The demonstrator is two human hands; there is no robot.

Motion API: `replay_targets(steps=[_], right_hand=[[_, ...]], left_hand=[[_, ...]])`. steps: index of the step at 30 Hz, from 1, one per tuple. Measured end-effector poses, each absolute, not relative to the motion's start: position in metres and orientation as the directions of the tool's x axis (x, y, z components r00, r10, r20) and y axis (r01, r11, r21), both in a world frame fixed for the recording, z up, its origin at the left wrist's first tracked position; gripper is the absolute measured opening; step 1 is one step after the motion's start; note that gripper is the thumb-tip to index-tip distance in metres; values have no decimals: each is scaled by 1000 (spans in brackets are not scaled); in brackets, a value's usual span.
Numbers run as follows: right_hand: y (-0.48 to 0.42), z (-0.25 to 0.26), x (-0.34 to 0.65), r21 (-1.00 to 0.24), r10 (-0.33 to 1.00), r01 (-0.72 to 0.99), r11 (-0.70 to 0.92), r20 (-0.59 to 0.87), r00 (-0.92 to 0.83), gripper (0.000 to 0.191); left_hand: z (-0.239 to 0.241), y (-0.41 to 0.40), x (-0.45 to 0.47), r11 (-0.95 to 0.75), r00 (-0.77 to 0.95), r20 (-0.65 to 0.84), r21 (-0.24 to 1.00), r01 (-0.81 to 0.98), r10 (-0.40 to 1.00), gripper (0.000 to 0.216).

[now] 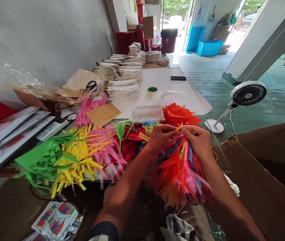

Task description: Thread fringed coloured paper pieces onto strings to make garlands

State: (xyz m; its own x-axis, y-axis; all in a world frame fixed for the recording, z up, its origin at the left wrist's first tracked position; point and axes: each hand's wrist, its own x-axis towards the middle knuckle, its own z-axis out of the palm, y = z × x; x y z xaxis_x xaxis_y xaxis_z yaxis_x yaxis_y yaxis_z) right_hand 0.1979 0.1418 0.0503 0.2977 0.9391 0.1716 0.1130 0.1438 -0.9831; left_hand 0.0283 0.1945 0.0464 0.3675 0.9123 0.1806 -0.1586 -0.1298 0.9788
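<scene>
My left hand (160,136) and my right hand (198,140) meet at the table's near edge, both with fingers pinched closed. Between the fingertips runs a small yellow paper strip (179,128), which looks twisted. Just under the hands hangs a bundle of tissue-paper tassels (182,170) in red, pink, blue, orange and yellow. Red fringed paper (180,113) lies right behind the fingers. To the left are piles of cut fringe: a green one (38,157), a yellow one (78,157) and a pink one (104,147). A light green tassel (120,131) rests near them.
Stacks of white bundles (126,88) run along the wall. A clear plastic tray (146,113), tape roll (152,89), black phone (178,78), brown envelope (103,114) and scissors (91,85) lie on the table. A white fan (249,93) and cardboard box (263,174) stand right.
</scene>
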Motion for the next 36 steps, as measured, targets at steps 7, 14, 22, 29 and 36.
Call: replay_targets(steps=[7,14,22,29,36], right_hand=[[142,53,191,-983,949,94,160,179,259,36],[144,54,188,-984,951,100,150,171,256,38],[143,57,181,-986,945,74,147,162,283,35],[139,61,177,-980,940,148,135,174,293,34],[141,58,177,-981,940,164,106,153,307,32]], left_hand=[[53,195,14,-192,396,205,979,-74,895,42],[52,194,16,-198,331,237,969,-146,913,39],[52,193,16,-212,282,251,964,-164,926,36],[48,195,17,-382,250,389,921,-78,887,30],[46,191,19,-337,252,334,941,-33,908,27]])
